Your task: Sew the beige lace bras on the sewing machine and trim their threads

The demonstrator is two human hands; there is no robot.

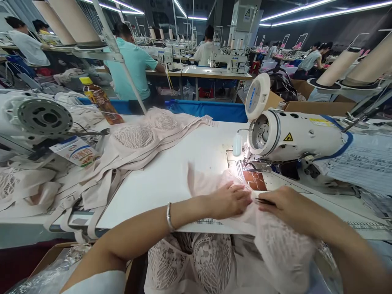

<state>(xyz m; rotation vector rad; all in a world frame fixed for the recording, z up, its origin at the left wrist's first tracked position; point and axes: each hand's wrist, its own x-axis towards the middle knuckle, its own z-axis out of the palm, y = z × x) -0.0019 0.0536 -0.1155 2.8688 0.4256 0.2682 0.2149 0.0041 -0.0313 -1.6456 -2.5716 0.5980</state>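
Observation:
A pale pink lace bra (284,249) lies partly on the white sewing table and hangs over its front edge. On its fabric, just in front of the lit needle area, my left hand (229,200) rests flat with fingers stretched out. To the right, my right hand (286,206) is closed around a thin dark pointed tool (265,201), whose kind I cannot make out. The tool's tip points left, close to my left fingertips and the fabric. Behind both hands stands the white sewing machine (297,130), its round end cover (257,96) swung open.
Stacked pink bras (134,136) cover the table's left side, near a drink bottle (101,100) and a printed packet (75,151). More lace bras (211,261) lie below the front edge. Thread cones (338,67) stand upper right. A co-worker (127,65) sits ahead.

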